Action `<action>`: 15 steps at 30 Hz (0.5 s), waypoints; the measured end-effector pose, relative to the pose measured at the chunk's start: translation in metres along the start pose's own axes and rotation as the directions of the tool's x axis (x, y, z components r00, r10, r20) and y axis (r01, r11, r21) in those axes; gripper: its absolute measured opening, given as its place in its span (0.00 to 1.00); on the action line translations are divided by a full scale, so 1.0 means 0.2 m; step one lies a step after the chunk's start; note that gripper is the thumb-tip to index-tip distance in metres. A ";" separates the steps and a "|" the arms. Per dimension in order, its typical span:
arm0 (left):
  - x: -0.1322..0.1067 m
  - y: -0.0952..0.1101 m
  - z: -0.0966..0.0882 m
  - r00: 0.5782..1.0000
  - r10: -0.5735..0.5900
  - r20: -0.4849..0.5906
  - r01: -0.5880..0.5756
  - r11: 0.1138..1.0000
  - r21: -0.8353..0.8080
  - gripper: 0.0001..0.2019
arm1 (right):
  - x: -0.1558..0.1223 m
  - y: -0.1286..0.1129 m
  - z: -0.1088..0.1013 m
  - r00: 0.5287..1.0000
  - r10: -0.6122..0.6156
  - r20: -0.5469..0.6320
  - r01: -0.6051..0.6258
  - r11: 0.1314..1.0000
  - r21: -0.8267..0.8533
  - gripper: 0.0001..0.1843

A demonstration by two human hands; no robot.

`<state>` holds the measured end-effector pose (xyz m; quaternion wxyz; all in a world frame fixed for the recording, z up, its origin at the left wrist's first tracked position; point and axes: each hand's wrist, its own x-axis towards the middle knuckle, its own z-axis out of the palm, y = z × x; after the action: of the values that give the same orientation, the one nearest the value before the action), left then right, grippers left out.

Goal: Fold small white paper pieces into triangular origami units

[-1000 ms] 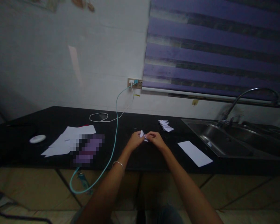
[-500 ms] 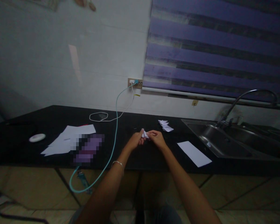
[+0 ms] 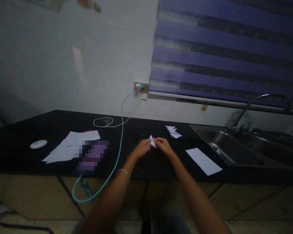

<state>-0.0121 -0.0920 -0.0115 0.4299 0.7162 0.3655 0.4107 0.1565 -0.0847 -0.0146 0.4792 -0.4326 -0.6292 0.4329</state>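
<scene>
Head view is showing the left hand point(image 3: 142, 149) and right hand point(image 3: 163, 145) pinching 1 folded white paper point(image 3: 151, 141) between closed fingertips, just above the black counter point(image 3: 146, 164). Holding edges aligned while pressing each crease flat is looking wisest.

**A dimly lit home kitchen**

A sunken stainless-steel sink point(image 3: 234, 152) with a curved chrome tap point(image 3: 260, 97) sits at the right end of a long black stone bench point(image 3: 51, 123). Above its back edge hangs a purple striped roller blind point(image 3: 222, 55). A brass wall socket point(image 3: 141, 87) holds plugged-in cables, and beige floor tiles point(image 3: 26, 195) lie below.
</scene>
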 end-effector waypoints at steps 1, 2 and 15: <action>0.00 0.01 0.00 1.000 0.011 0.007 -0.011 1.000 0.013 0.29 | 0.00 -0.01 0.00 0.999 -0.004 0.043 0.005 1.000 -0.013 0.23; 0.00 0.01 0.00 1.000 0.022 0.016 -0.023 0.999 0.025 0.30 | 0.00 -0.01 0.00 0.996 -0.012 0.086 0.015 1.000 -0.026 0.24; -0.02 0.03 -0.01 0.997 -0.006 0.071 0.001 0.997 0.077 0.30 | -0.04 -0.06 0.00 0.984 -0.090 0.155 0.112 0.984 -0.139 0.27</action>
<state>-0.0151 -0.0964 -0.0068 0.4156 0.7455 0.3669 0.3700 0.1568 -0.0958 -0.0055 0.4194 -0.4009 -0.7144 0.3913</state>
